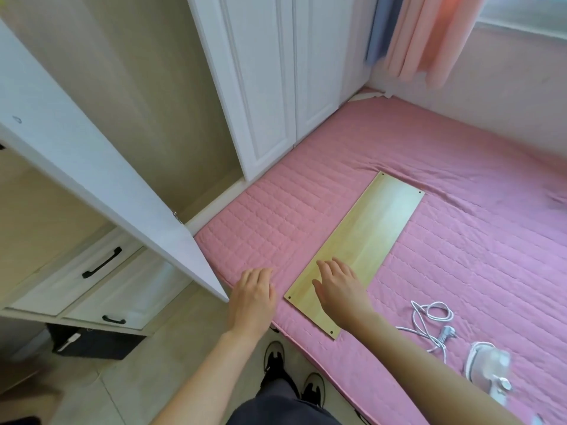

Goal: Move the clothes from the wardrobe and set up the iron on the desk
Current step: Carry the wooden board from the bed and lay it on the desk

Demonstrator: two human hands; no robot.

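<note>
We judge it early: iron [487, 368] lies on the bed [460, 240], no clothes visible, both hands' fingers [329, 266] relaxed, holding nothing.

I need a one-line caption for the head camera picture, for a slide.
Both hands, left and right, reach open over a wooden board on the pink bed, iron nearby.

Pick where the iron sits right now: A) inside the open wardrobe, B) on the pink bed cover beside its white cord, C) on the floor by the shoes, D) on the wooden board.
B: the iron lies on the pink bed cover, with its white cord coiled next to it.
</note>
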